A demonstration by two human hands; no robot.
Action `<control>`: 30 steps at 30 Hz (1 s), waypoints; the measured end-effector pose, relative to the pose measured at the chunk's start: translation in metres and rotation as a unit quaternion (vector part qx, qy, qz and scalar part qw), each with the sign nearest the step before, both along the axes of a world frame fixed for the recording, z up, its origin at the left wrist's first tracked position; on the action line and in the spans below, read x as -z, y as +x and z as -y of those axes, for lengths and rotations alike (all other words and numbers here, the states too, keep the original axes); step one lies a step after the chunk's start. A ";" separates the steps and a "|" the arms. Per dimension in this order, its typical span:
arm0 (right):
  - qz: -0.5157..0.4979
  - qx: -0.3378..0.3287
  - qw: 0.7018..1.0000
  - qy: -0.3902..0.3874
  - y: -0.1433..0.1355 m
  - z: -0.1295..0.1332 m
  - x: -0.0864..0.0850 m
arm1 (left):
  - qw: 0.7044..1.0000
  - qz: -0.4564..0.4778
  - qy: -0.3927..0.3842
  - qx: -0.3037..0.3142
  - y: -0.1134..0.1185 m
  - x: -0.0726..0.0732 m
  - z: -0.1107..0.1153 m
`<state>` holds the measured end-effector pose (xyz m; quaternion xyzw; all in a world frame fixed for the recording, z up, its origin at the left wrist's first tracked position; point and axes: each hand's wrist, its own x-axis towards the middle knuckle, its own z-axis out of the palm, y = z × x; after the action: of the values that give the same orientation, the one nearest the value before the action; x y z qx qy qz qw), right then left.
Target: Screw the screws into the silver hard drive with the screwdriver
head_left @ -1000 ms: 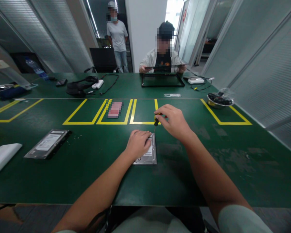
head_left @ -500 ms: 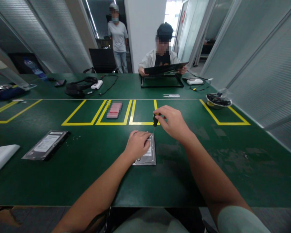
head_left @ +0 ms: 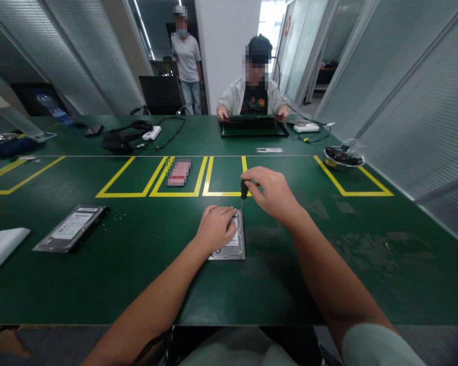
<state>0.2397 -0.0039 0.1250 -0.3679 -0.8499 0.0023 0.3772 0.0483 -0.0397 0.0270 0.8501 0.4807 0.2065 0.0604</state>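
Observation:
A silver hard drive (head_left: 238,250) with a white label lies on the green table in front of me. Across its upper left part rests my left hand (head_left: 215,227), palm down with the fingers stretched out, hiding much of the label. My right hand (head_left: 266,185) pinches the dark handle of a screwdriver (head_left: 244,190) between thumb and fingers. The screwdriver stands nearly upright, its thin shaft reaching down to the drive's far right corner. Whether the tip sits in a screw is too small to tell.
Another hard drive (head_left: 72,229) in a clear bag lies to the left, beside a white object (head_left: 5,249). Yellow tape outlines and a pink item (head_left: 179,173) are farther off. A bowl of dark parts (head_left: 343,157) stands right. Opposite, a seated person holds a dark panel (head_left: 252,119).
My hands, the hard drive and the screwdriver's position look almost the same; the handle appears slightly turned. Across the table, the seated person has lowered the dark panel toward the black frame.

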 end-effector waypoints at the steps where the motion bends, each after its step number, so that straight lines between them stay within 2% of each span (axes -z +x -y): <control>1: 0.004 0.003 1.000 -0.003 0.000 0.000 0.000 | 1.000 0.000 -0.001 0.000 0.000 0.000 0.000; 16: -0.017 0.018 0.999 -0.028 0.000 -0.001 0.000 | 1.000 0.003 0.002 -0.002 0.000 0.001 0.000; 22: -0.021 0.003 0.999 -0.024 0.000 -0.002 0.002 | 1.000 0.003 -0.001 0.001 0.000 -0.001 0.000; 30: -0.041 0.030 0.998 -0.029 0.000 -0.003 0.006 | 1.000 0.004 -0.002 -0.002 0.001 -0.001 0.000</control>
<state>0.2395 -0.0006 0.1189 -0.4033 -0.8220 0.0312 0.4008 0.0489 -0.0399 0.0279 0.8484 0.4822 0.2092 0.0634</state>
